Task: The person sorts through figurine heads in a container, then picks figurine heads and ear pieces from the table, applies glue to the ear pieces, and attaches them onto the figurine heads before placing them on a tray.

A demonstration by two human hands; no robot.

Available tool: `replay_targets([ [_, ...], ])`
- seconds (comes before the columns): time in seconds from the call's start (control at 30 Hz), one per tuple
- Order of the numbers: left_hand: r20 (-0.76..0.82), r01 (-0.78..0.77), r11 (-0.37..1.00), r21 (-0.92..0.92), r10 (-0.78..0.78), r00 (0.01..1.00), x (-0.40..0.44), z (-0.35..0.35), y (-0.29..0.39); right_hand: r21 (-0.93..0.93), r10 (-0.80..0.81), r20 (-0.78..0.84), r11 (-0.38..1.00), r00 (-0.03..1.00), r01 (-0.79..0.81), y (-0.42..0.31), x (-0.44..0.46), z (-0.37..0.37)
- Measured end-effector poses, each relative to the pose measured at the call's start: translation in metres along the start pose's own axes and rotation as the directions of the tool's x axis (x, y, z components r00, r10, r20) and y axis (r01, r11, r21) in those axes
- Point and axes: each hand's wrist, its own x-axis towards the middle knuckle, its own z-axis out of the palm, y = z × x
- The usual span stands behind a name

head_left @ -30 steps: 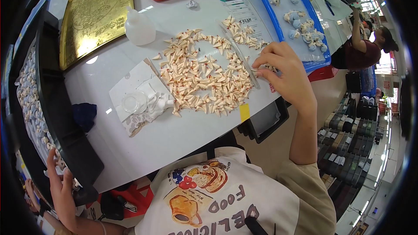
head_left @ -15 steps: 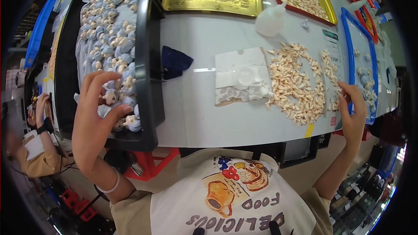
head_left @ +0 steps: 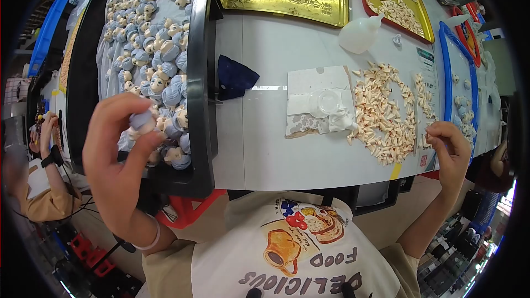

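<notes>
My left hand (head_left: 110,157) is over the near end of a black crate (head_left: 202,149), pinching a small doll head (head_left: 143,122) with pale blue hair between thumb and fingers. More blue-haired doll heads (head_left: 157,85) fill the crate on a plastic sheet. On the right, my right hand (head_left: 451,146) has thumb and fingertips pressed together at the near end of a narrow row of small cream pointed pieces (head_left: 425,96). Whatever it pinches is too small to make out. A larger pile of the same pieces (head_left: 381,132) lies to its left.
A white board (head_left: 301,85) bears a clear round dish (head_left: 324,102) and a white crumpled lump (head_left: 341,121). Beyond are a dark blue cloth (head_left: 234,77), gold tray (head_left: 281,0), white squeeze bottle (head_left: 358,36) and red-rimmed tray (head_left: 371,8). A blue-rimmed tray (head_left: 448,77) stands right. Another person's hand (head_left: 48,127) is far left.
My left hand has closed on a doll head and lifted it slightly from the others. The fingers of my right hand have drawn together beside the cream pieces. The whole view has shifted a little.
</notes>
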Motion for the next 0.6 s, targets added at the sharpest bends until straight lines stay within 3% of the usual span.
replay_targets([
  [0.07, -0.265, 0.009, 0.961, -0.277, -0.085, 0.960, -0.014, 0.005, 0.014, -0.050, -0.140, 0.002, 0.989, 0.990, 0.140, -0.003, 0.005, 0.000],
  [0.1, -0.212, -0.089, 0.973, -0.212, 0.043, 0.976, -0.021, 0.003, 0.022, -0.056, -0.137, 0.003, 0.989, 0.991, 0.136, -0.006, 0.008, 0.002],
  [0.17, 0.048, -0.266, 0.943, -0.200, 0.281, 0.959, -0.031, 0.003, 0.032, -0.081, -0.193, 0.011, 0.978, 0.981, 0.194, -0.015, 0.014, 0.008],
  [0.23, 0.275, -0.307, 0.871, -0.384, 0.426, 0.862, -0.031, 0.018, 0.047, -0.037, -0.204, 0.029, 0.978, 0.979, 0.205, -0.026, 0.022, 0.019],
  [0.33, 0.240, -0.252, 0.748, -0.615, 0.481, 0.844, -0.043, 0.069, 0.047, 0.057, -0.210, 0.023, 0.976, 0.978, 0.208, -0.049, 0.034, 0.043],
  [0.43, 0.309, 0.033, 0.627, -0.778, 0.337, 0.889, -0.035, 0.101, 0.047, 0.158, -0.308, 0.062, 0.942, 0.949, 0.295, -0.063, 0.052, 0.064],
  [0.47, 0.305, 0.037, 0.605, -0.795, 0.348, 0.886, -0.030, 0.108, 0.046, 0.131, -0.297, 0.068, 0.949, 0.953, 0.286, -0.066, 0.059, 0.068],
  [0.53, 0.304, 0.093, 0.593, -0.800, 0.267, 0.915, -0.022, 0.120, 0.045, 0.104, -0.429, 0.273, 0.903, 0.861, 0.417, -0.071, 0.070, 0.077],
  [0.6, 0.299, 0.099, 0.566, -0.818, 0.272, 0.915, -0.021, 0.129, 0.037, 0.081, -0.420, 0.299, 0.906, 0.857, 0.416, -0.078, 0.073, 0.090],
])
